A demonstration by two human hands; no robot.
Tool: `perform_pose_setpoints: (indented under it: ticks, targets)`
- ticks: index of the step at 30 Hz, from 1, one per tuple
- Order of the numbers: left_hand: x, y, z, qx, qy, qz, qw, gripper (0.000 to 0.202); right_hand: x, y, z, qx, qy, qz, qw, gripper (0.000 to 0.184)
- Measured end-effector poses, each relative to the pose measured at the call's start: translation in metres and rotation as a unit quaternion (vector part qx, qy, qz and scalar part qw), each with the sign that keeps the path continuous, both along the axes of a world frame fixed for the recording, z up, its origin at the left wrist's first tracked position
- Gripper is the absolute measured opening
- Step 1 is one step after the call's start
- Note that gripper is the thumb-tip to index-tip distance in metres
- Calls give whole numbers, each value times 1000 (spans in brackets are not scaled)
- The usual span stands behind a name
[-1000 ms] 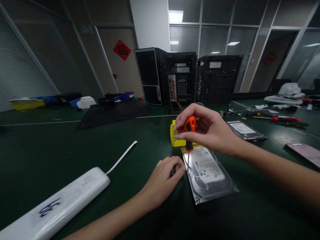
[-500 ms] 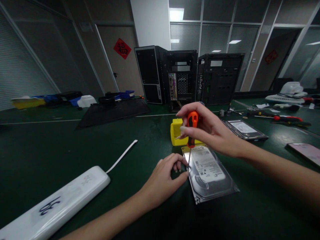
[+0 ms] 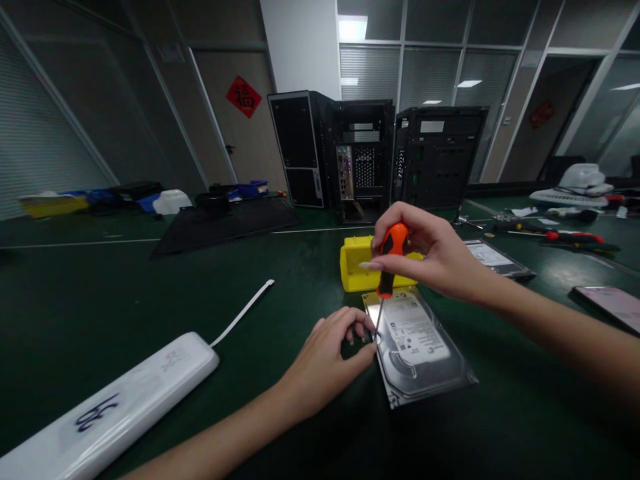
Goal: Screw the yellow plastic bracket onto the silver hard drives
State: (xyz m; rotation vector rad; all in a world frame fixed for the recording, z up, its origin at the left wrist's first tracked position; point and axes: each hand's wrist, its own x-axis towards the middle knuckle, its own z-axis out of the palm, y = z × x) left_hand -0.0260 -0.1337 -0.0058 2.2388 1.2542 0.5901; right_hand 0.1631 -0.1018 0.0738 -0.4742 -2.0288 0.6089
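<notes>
In the head view, a silver hard drive point(image 3: 425, 370) with a white label lies flat on the green table, tilted slightly from my line of sight. My right hand point(image 3: 417, 250) is wrapped round the orange and black handle of a screwdriver point(image 3: 385, 287). The shaft leans down to the left, its tip at the drive's left edge. My left hand point(image 3: 333, 360) has its fingers curled, with thumb and index finger gripping that edge on either side of the tip. What exactly the tip touches is too small to see. A yellow plastic bin point(image 3: 356, 267) stands right behind the drive.
A white power strip point(image 3: 150, 393) with a cable lies front left. Three black computer cases point(image 3: 300, 147) stand at the back. Another hard drive point(image 3: 500, 260), a phone point(image 3: 607, 303) and hand tools point(image 3: 575, 237) lie to the right. A black panel point(image 3: 225, 223) lies back left.
The screwdriver's handle and my right hand have moved slightly right, so the shaft leans more. My right fingers have shifted round the handle. My left hand and the drive stay in place.
</notes>
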Motion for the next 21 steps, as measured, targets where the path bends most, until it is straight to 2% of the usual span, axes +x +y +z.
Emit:
perform_pose_setpoints:
  ticks: [4,7,9,12,15,21]
  targets:
    - [0,0,0,2,8,3,1000,18,-2,-5,6,-20,-33,5,999,11]
    - [0,-1,1,6,12,4,1000,17,-2,-8,12,-22,-57,23,998,21]
    - [1,-1,1,8,13,7,1000,17,-2,-7,13,-38,-49,53,997,21]
    - [0,0,0,9,12,9,1000,16,-6,-2,9,-110,10,127,986,13]
    - [-1,2,-2,8,10,2,1000,17,-15,4,-1,-182,88,182,962,7]
    - [-1,4,-4,12,12,-8,1000,17,-30,4,-15,-243,208,190,928,15]
